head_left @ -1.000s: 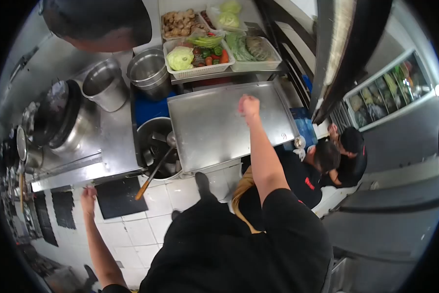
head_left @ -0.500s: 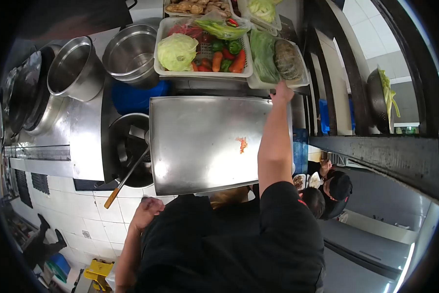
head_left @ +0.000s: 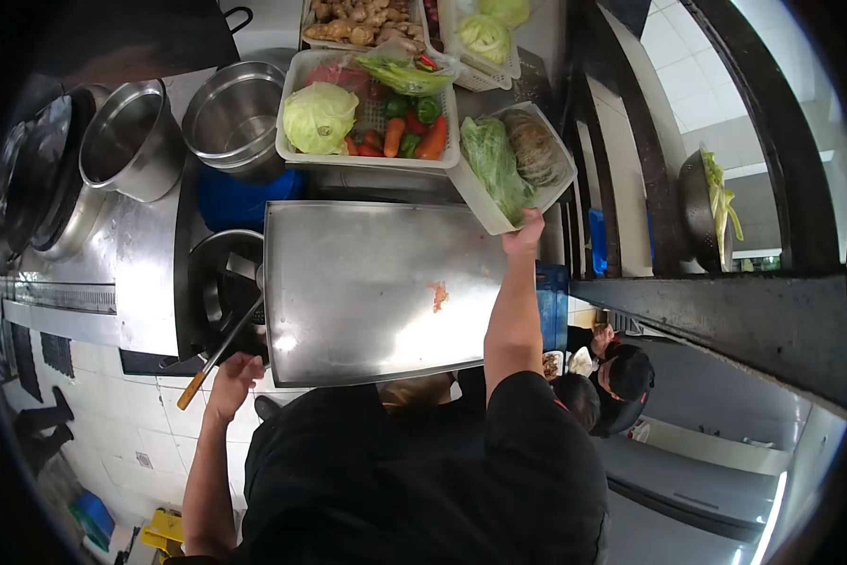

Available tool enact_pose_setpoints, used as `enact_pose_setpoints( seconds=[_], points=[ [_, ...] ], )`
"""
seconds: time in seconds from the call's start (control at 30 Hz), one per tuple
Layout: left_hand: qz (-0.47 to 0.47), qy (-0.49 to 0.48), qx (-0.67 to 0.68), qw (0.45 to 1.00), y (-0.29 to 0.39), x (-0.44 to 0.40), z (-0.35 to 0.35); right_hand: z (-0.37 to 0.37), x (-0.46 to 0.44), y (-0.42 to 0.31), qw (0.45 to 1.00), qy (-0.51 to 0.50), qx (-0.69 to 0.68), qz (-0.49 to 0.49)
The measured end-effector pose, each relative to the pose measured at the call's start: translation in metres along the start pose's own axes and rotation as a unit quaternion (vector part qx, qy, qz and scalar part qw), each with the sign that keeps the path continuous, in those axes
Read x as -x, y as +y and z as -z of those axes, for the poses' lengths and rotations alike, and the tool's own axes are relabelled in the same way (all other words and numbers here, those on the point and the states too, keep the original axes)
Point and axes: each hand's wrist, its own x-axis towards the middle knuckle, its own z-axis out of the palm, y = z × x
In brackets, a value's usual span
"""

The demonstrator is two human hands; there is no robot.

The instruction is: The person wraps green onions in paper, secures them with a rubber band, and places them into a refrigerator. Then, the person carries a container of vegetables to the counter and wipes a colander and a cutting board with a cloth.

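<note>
Two hands, bare. Right hand (head_left: 523, 235): closed on the near end of a tub, forearm across the right side of the tray. Left hand (head_left: 240, 379): open, fingers loosely bent, near the wooden handle of the ladle (head_left: 222, 356).

One tub (head_left: 473, 203), white, askew at the right of the basket, its near corner over the tray's far edge. Contents: bagged greens (head_left: 494, 168), left; brownish bundle (head_left: 534, 147), wrapped, right.

One tray (head_left: 367, 273), metal, with orange scraps (head_left: 438, 297) right of its middle.

One basket (head_left: 367, 164), white, beyond the tray: cabbage (head_left: 319, 119), carrots (head_left: 394, 137), peppers (head_left: 428, 110). Behind it, ginger (head_left: 362, 21).

Several steel pots (head_left: 235, 108), left. One ladle, leaning in a deep pan (head_left: 204, 254).

Two co-workers (head_left: 628, 384), lower right.
</note>
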Motion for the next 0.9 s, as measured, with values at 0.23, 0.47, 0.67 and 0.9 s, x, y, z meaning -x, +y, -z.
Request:
enact_pose_setpoints(
  seconds=[0.23, 0.47, 0.67, 0.9],
  points=[
    [-0.030, 0.009, 0.060, 0.998, 0.015, 0.011, -0.007, 0.029, 0.055, 0.015, 0.996, 0.019, -0.041, 0.080],
    [-0.019, -0.158, 0.039, 0.986, 0.028, -0.052, -0.062, 0.061, 0.150, 0.015, 0.994, 0.026, -0.068, 0.085],
    [-0.054, -0.250, 0.146, 0.956, 0.090, -0.130, -0.141, 0.074, 0.253, 0.042, 0.997, 0.028, -0.026, 0.064],
    [0.113, -0.391, 0.271, 0.872, 0.065, -0.099, -0.168, 0.102, 0.388, 0.075, 0.981, -0.036, 0.189, -0.006]
  ],
)
